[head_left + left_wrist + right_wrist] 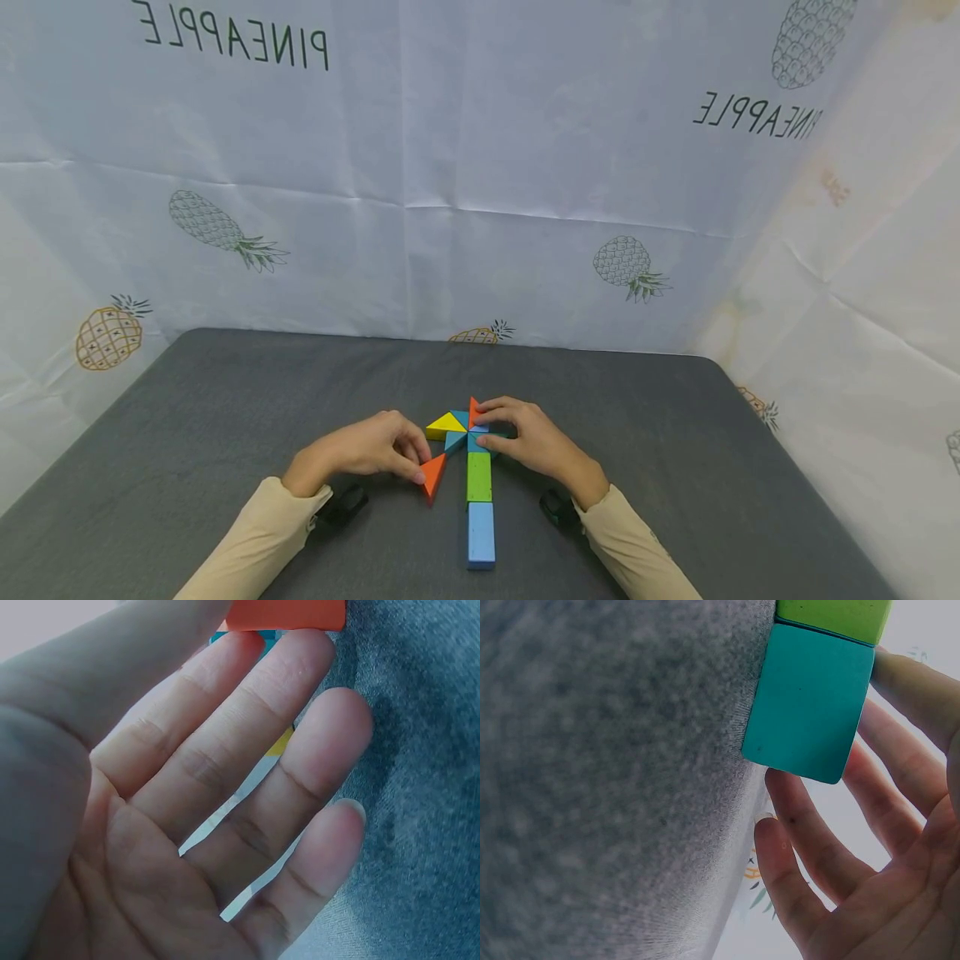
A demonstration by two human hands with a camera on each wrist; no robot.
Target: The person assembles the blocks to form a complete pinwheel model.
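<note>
Between thumb and fingers, my left hand (375,446) pinches an orange triangular block (432,475) left of the block figure; its edge shows atop the left wrist view. My right hand (534,435) rests over the pinwheel of triangular blocks, fingers spread. Its fingertips touch an upright orange triangle (473,412) at the top, and the thumb touches a teal block (476,442) near the centre. A large teal face (810,701) stands by these fingers in the right wrist view. The hand partly hides the pinwheel's right side.
Left in the pinwheel lie a yellow triangle (446,427) and a blue triangle (454,442). A green block (479,477) and a light blue block (481,533) form a straight stem toward me. All lie on a dark grey table (637,400) before a pineapple-print curtain (525,167).
</note>
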